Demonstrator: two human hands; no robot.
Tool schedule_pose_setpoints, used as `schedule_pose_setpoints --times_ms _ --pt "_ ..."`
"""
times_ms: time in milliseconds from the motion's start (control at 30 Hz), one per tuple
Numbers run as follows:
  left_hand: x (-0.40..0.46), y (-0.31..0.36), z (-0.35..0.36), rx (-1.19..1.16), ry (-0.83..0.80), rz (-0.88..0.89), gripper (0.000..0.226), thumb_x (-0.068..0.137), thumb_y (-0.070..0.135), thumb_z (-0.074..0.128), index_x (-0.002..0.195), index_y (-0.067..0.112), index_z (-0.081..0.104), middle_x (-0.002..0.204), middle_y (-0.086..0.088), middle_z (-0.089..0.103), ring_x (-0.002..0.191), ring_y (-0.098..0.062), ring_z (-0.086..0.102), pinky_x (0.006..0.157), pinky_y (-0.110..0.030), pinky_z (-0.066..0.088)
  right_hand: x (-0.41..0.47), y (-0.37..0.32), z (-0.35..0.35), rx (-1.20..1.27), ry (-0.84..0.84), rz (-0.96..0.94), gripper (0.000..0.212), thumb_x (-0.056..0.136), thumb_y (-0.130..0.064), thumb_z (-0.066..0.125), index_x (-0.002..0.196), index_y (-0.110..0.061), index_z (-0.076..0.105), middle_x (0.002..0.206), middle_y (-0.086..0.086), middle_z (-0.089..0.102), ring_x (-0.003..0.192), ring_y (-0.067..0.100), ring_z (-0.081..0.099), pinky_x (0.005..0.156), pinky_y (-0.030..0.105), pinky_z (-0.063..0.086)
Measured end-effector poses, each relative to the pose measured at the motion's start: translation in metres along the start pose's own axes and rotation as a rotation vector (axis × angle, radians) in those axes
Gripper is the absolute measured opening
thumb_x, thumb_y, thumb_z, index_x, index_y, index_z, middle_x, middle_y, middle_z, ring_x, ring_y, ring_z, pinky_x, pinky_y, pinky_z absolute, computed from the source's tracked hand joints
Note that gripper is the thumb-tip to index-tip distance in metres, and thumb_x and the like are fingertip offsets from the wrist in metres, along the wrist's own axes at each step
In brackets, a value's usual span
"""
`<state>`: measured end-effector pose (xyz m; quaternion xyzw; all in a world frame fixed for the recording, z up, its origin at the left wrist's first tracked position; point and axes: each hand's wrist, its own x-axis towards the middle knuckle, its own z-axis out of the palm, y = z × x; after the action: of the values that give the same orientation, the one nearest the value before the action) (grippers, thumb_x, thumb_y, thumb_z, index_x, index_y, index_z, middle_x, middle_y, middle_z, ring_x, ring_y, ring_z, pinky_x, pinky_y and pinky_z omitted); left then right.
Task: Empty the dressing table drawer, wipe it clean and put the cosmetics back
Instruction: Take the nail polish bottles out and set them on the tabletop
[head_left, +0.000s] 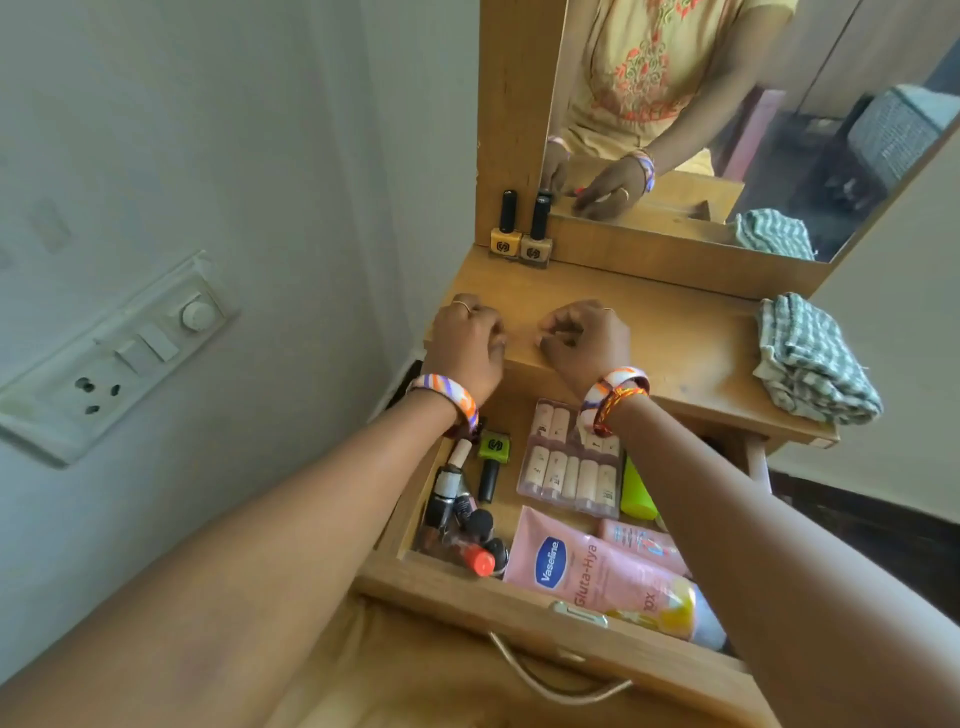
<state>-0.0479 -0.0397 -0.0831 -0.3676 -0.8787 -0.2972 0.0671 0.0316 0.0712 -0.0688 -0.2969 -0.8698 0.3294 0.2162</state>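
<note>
Both hands, the left hand (467, 343) and right hand (584, 340), are curled loosely on the wooden table (675, 338), beyond the open cosmetics-filled wooden drawer (467, 584); nothing is seen held.

Wall switchboard (111, 358), mirror (727, 119), perhaps smudged

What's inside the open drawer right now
In the drawer: a pink Vaseline tube, a clear pack of small vials, a green container and nail polish bottles. The forearms hide parts; the back is covered by the tabletop.
</note>
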Motion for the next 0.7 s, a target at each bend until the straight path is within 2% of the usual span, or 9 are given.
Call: schedule_pose_setpoints --times_ms 33,100,133,167,267,333,467,600,700 --pt "-0.011 0.002 -0.003 0.059 0.022 0.110 0.022 0.079 0.003 0.065 0.100 0.000 0.067 0.114 -0.018 0.058 0.104 -0.034 0.056 0.080 -0.035 0.048 -0.011 0.000 0.000 -0.028 0.011 -0.075 0.010 0.081 -0.008 0.064 0.087 -0.011 0.070 0.094 0.006 0.065 0.081 0.020 0.059 0.069 0.026 0.046" --pt "-0.034 0.003 -0.003 0.225 0.052 0.293 0.035 0.052 -0.003 0.078 0.086 0.001 0.068 0.096 -0.017 0.065 0.084 -0.034 0.064 0.060 -0.030 0.052 -0.035 0.004 0.003 -0.148 -0.022 -0.264 0.012 0.079 -0.005 0.059 0.082 -0.010 0.068 0.090 0.010 0.066 0.076 0.029 0.062 0.066 0.032 0.048" --pt "-0.045 0.004 -0.003 0.332 0.014 0.351 0.041 0.041 -0.001 0.081 0.080 0.004 0.068 0.090 -0.014 0.067 0.077 -0.032 0.065 0.055 -0.028 0.052 -0.046 0.008 0.006 -0.213 -0.077 -0.345 0.012 0.077 -0.006 0.057 0.081 -0.010 0.067 0.088 0.012 0.065 0.075 0.033 0.062 0.063 0.035 0.048" --pt "-0.055 0.004 -0.002 0.422 -0.062 0.361 0.042 0.041 0.003 0.081 0.080 0.007 0.066 0.087 -0.011 0.067 0.076 -0.029 0.065 0.055 -0.026 0.051 -0.056 0.011 0.008 -0.272 -0.157 -0.393 0.012 0.077 -0.006 0.056 0.082 -0.010 0.066 0.089 0.013 0.065 0.077 0.035 0.063 0.062 0.036 0.049" --pt "-0.069 0.008 0.002 0.636 -0.398 0.168 0.028 0.078 0.007 0.061 0.106 0.012 0.060 0.110 -0.008 0.063 0.109 -0.028 0.056 0.080 -0.033 0.048 -0.075 0.021 0.014 -0.506 -0.445 -0.397 0.024 0.086 -0.012 0.053 0.104 -0.016 0.067 0.109 0.010 0.061 0.100 0.032 0.060 0.072 0.033 0.048" --pt "-0.068 0.007 0.010 0.769 -0.528 0.137 0.027 0.086 0.008 0.052 0.111 0.013 0.060 0.114 -0.009 0.063 0.115 -0.029 0.052 0.088 -0.036 0.044 -0.081 0.025 0.020 -0.600 -0.546 -0.430 0.030 0.089 -0.014 0.051 0.117 -0.018 0.063 0.119 0.009 0.057 0.106 0.030 0.058 0.075 0.031 0.048" --pt "-0.067 0.016 0.023 0.873 -0.594 0.183 0.025 0.091 0.015 0.048 0.112 0.016 0.062 0.115 -0.007 0.065 0.111 -0.028 0.056 0.091 -0.034 0.041 -0.086 0.027 0.033 -0.673 -0.599 -0.459 0.028 0.090 -0.016 0.051 0.115 -0.012 0.062 0.113 0.014 0.055 0.102 0.034 0.056 0.078 0.036 0.052" --pt "-0.060 0.017 0.031 0.900 -0.607 0.174 0.026 0.094 0.017 0.045 0.114 0.017 0.061 0.115 -0.006 0.065 0.112 -0.028 0.057 0.092 -0.033 0.040 -0.087 0.027 0.034 -0.674 -0.603 -0.453 0.036 0.093 -0.031 0.050 0.121 -0.010 0.059 0.119 0.014 0.055 0.104 0.032 0.054 0.083 0.036 0.048" --pt "-0.059 0.011 0.034 0.925 -0.600 0.170 0.024 0.093 0.019 0.050 0.112 0.016 0.063 0.111 -0.007 0.066 0.108 -0.027 0.059 0.089 -0.032 0.042 -0.088 0.029 0.036 -0.691 -0.596 -0.470 0.037 0.094 -0.032 0.048 0.126 -0.014 0.055 0.125 0.014 0.049 0.109 0.033 0.052 0.085 0.036 0.047"
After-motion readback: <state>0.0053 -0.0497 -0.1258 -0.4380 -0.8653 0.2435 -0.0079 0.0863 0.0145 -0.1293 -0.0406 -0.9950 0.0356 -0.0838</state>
